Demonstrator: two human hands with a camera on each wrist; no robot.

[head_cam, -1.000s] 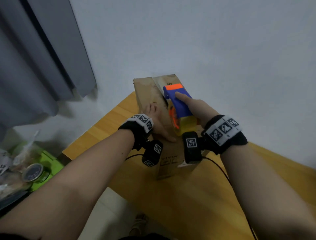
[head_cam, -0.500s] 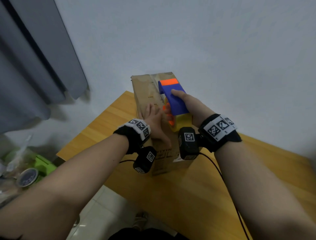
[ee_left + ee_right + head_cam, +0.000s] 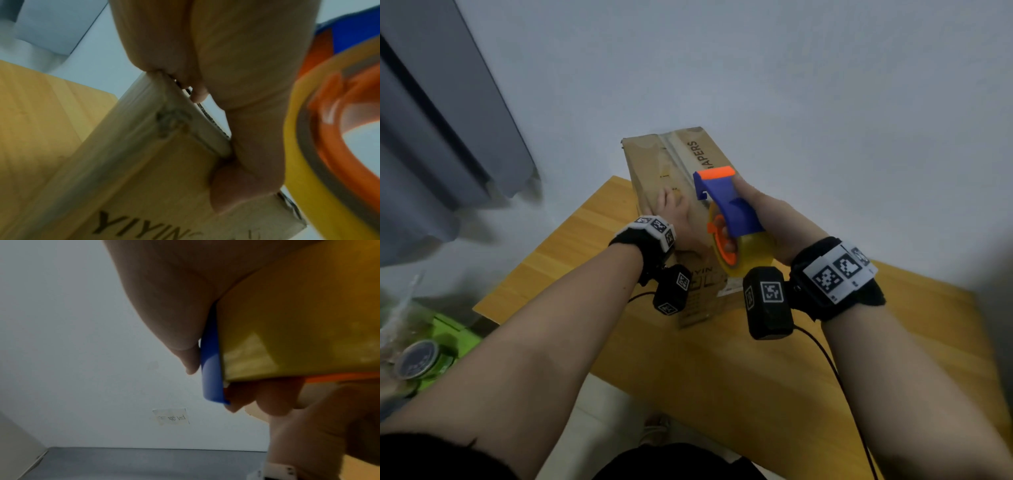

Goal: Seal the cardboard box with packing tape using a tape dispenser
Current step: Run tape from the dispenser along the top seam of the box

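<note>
A brown cardboard box [image 3: 654, 161] lies on the wooden table [image 3: 722, 359], its long side running away from me. A strip of tape runs along its top seam. My left hand [image 3: 678, 219] lies flat on the box top, thumb hooked over the near edge [image 3: 230, 191]. My right hand [image 3: 767, 219] grips the blue and orange tape dispenser [image 3: 729, 205] with its yellow tape roll [image 3: 746, 257], held over the near half of the box. In the right wrist view the fingers [image 3: 267, 399] curl under the yellow roll [image 3: 298, 321].
A white wall stands behind the table. Grey curtains [image 3: 441, 137] hang at the left. A green box [image 3: 441, 342] with a round tin [image 3: 416, 358] sits low at the left. Black cables [image 3: 835, 370] trail from the wrist cameras over the table.
The right hand has drawn the dispenser back along the box toward me, from near the far end to the near half. The left hand has stayed on the box top.
</note>
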